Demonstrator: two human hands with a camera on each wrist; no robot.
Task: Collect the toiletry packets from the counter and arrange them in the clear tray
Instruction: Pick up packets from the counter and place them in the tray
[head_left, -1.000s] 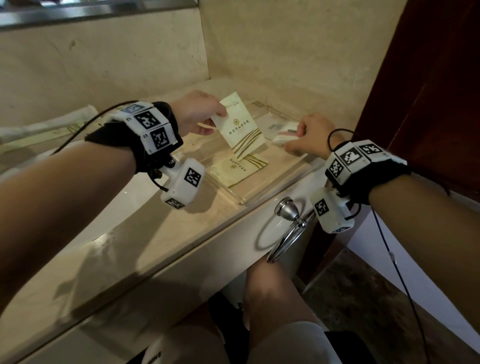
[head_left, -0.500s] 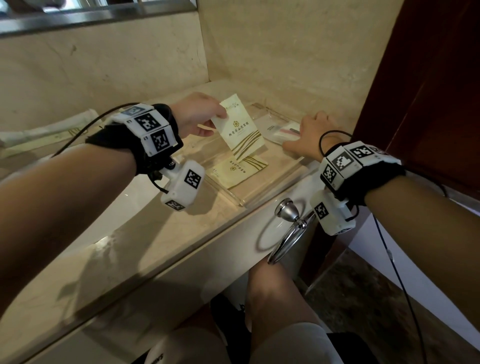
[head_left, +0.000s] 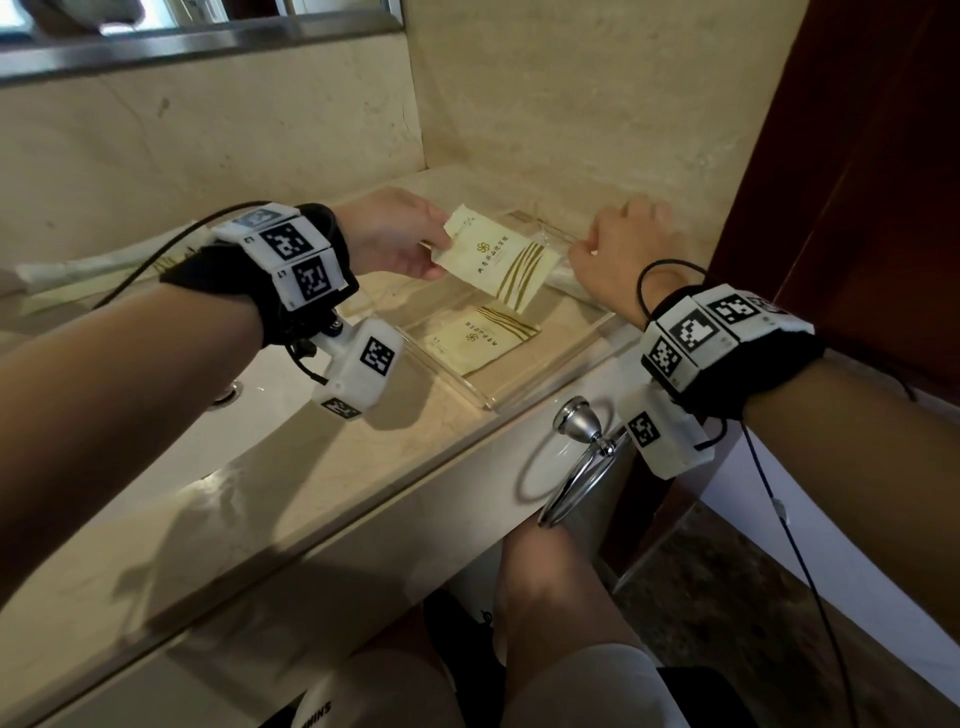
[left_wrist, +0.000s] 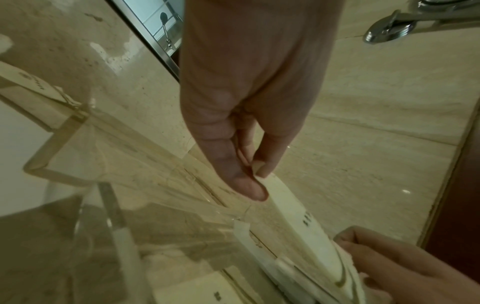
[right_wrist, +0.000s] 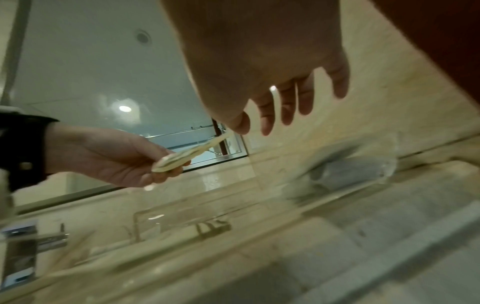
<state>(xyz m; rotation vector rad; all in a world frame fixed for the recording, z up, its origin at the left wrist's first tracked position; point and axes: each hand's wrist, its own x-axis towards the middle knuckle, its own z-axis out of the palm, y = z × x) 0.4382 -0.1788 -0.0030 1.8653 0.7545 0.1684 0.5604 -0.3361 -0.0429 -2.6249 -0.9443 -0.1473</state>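
My left hand (head_left: 441, 249) pinches a cream packet (head_left: 498, 257) with gold stripes by one corner and holds it tilted above the clear tray (head_left: 524, 395). The left wrist view shows thumb and finger (left_wrist: 257, 185) clamped on the packet's edge (left_wrist: 291, 207). A second cream packet (head_left: 475, 338) lies flat in the tray's near part. A whitish packet (head_left: 563, 278) lies at the tray's far right. My right hand (head_left: 618, 244) hovers over that end with loose, spread fingers (right_wrist: 267, 123) and holds nothing. It is close to the held packet's far end.
The tray sits at the marble counter's right end, in the wall corner. A chrome towel ring (head_left: 576, 431) hangs below the counter edge. The sink basin (head_left: 223, 395) is on the left, with long wrapped items (head_left: 104, 265) behind it. A dark red door (head_left: 857, 156) stands at right.
My right hand let go of the whitish packet in the tray and lifted off it with its fingers spread. My left hand tipped the cream packet flatter and moved it slightly to the right.
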